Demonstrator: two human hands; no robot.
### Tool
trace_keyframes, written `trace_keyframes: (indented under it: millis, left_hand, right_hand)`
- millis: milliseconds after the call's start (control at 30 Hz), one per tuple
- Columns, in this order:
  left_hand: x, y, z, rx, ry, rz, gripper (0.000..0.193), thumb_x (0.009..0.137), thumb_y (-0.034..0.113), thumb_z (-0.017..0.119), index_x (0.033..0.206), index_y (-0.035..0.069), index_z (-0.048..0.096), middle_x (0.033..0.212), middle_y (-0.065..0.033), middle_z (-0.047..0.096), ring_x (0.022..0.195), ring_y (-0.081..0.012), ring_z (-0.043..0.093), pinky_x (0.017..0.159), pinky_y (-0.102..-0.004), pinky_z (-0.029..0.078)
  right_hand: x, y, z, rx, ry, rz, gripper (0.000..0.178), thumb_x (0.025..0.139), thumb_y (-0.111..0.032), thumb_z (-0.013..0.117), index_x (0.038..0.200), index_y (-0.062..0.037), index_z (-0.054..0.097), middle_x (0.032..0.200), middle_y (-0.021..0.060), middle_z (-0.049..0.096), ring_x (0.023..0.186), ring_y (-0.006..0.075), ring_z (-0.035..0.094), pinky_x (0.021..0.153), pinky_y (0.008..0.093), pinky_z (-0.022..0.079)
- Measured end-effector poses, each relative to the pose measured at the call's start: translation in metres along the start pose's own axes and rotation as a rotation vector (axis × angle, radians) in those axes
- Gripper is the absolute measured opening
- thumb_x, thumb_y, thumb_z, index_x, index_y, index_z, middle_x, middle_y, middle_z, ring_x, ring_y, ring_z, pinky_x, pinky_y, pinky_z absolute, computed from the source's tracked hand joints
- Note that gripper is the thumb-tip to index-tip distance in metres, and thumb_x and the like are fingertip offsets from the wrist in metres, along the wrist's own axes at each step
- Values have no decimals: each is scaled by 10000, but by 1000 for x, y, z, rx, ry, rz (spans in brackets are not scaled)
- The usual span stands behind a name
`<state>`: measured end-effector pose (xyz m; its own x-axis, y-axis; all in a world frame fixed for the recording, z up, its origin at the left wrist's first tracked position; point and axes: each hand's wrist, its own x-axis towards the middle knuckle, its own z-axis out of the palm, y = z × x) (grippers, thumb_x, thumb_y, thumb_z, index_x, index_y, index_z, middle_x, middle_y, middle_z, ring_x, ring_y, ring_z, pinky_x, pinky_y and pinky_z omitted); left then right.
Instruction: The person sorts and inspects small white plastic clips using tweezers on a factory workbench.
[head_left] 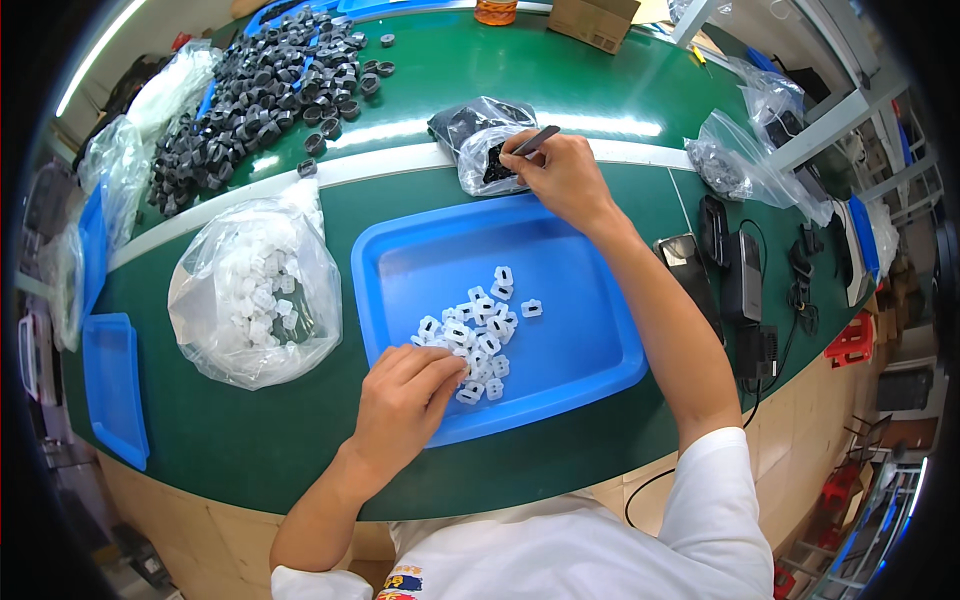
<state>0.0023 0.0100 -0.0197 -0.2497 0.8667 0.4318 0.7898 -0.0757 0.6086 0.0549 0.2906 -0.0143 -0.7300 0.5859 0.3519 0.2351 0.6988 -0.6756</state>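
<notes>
My right hand [568, 178] grips dark tweezers [535, 141] over the mouth of a clear plastic bag [478, 180] of small black parts [497, 163]. The tweezers' tips are hidden by the fingers and bag. Closed in a pinch, my left hand [405, 398] rests at the near left side of a blue tray [588, 395]. Its fingertips touch the edge of a heap of small white plastic pieces [488, 343], several with black inserts in them. What the left fingers hold is too hidden to make out.
A clear bag of white pieces [262, 290] sits left of the tray. Black ring-shaped caps [260, 90] are heaped at the far left. To the right lie a phone [686, 270] and a black-and-grey device [741, 278] with cables. An empty blue tray [115, 385] stands at the left edge.
</notes>
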Motion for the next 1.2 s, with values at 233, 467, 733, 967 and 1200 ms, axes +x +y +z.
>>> trace_keyframes:
  millis: [233, 467, 733, 967, 1200]
  left_hand:
    - [-2, -3, 3, -44, 17, -35, 200, 687, -74, 660, 862, 19, 631, 886, -91, 616, 669, -204, 607, 559, -274, 496]
    - [-1, 2, 3, -19, 57, -142, 249, 683, -26, 704, 918, 27, 645, 1042, -108, 576, 645, -164, 594, 556, -262, 494]
    - [-1, 3, 1, -29, 50, -154, 252, 679, 23, 727, 917, 28, 647, 1055, -109, 573, 644, -169, 598, 568, -270, 493]
    - [-1, 3, 1, -47, 51, -158, 241, 691, 38, 724, 919, 29, 648, 1056, -109, 573, 658, -174, 604, 571, -271, 492]
    - [-3, 4, -4, -131, 113, -171, 227, 711, 8, 694, 931, 26, 643, 1029, -103, 589, 707, -147, 588, 544, -247, 458]
  right_hand:
    - [1, 0, 4, 78, 104, 85, 164, 755, -157, 659, 810, -4, 672, 644, 151, 629, 569, 265, 613, 571, 339, 473]
    - [2, 2, 10, 23, 137, 145, 171, 741, -177, 668, 784, -12, 675, 648, 160, 627, 566, 278, 610, 565, 352, 465]
    - [1, 1, 12, 97, 157, 176, 149, 752, -139, 657, 789, 5, 668, 629, 146, 624, 550, 239, 615, 543, 336, 466]
    - [-2, -5, 9, 209, 157, 202, 143, 790, -100, 639, 817, 39, 651, 624, 123, 633, 531, 165, 625, 513, 281, 490]
    - [-12, -17, 1, 507, 169, 275, 159, 812, -113, 641, 866, 37, 642, 679, 86, 640, 550, 125, 614, 500, 232, 482]
